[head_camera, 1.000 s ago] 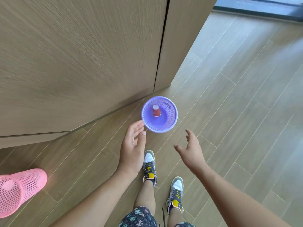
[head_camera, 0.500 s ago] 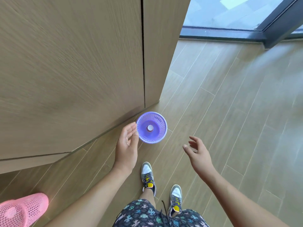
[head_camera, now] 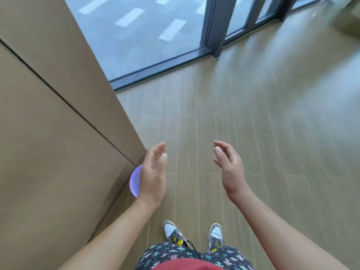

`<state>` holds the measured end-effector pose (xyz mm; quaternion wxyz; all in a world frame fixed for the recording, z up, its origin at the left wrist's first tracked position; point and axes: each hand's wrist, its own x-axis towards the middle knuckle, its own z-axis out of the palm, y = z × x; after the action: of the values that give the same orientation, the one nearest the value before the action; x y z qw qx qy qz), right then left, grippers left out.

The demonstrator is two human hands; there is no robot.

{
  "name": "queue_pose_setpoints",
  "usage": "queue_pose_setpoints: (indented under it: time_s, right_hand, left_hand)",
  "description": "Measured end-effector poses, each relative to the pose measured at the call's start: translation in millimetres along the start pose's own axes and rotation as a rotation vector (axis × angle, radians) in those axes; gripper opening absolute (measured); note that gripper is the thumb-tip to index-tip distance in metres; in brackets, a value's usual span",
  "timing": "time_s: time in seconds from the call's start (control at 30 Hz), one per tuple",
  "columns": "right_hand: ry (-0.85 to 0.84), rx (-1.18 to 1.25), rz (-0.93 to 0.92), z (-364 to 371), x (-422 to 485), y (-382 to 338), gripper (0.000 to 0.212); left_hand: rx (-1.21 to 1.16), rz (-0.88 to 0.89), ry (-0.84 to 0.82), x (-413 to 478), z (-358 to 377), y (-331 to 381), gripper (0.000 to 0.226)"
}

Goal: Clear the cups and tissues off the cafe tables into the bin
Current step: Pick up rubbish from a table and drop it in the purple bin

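Purple bin (head_camera: 134, 182) on floor (head_camera: 272, 133), tight against wood wall panel (head_camera: 48, 133), mostly hidden behind left hand (head_camera: 153, 172); contents not visible. Left hand empty, fingers loosely extended; contact with bin unclear. Right hand (head_camera: 230, 166) empty too, fingers slackly curled, well apart from bin. Both raised ahead of sneakers (head_camera: 172, 231). Window (head_camera: 146, 36) at top. Heavy motion blur on right.

I read the floor (head_camera: 272, 133) as open passage ahead and right. Wood panel wall (head_camera: 48, 133) blocks the left; purple bin (head_camera: 134, 182) at its foot, half behind my left hand (head_camera: 153, 172). Window frame (head_camera: 214, 26) closes the far side.
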<state>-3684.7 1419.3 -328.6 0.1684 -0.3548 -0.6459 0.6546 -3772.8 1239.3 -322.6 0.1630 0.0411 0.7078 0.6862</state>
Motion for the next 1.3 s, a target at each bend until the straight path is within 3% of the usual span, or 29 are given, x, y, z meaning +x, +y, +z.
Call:
queue_pose_setpoints:
  time_s: [0.23,0.37,0.53,0.73,0.87,0.93,1.3]
  right_hand:
    - [0.334,0.163,-0.049,-145,-42,-14,0.038]
    - [0.476,0.232,-0.079,-236,-79,-14,0.051]
    - [0.651,0.297,-0.145,-356,-142,-4,0.033]
    - [0.853,0.337,-0.210,-484,-222,13,0.034]
    - [0.983,0.376,-0.245,-543,-268,17,0.070]
    - [1.034,0.380,-0.256,-564,-282,19,0.079]
    - [1.304,0.430,-0.277,-701,-294,36,0.066]
  left_hand:
    - [0.034,0.069,-0.347,-44,141,26,0.032]
    - [0.049,0.115,-0.509,-94,225,34,0.038]
    - [0.053,0.147,-0.705,-177,332,39,0.040]
    - [0.054,0.176,-0.941,-279,441,37,0.037]
    - [0.071,0.186,-1.095,-332,493,38,0.037]
    - [0.070,0.187,-1.154,-353,519,35,0.037]
    - [0.039,0.133,-1.422,-426,690,15,0.036]
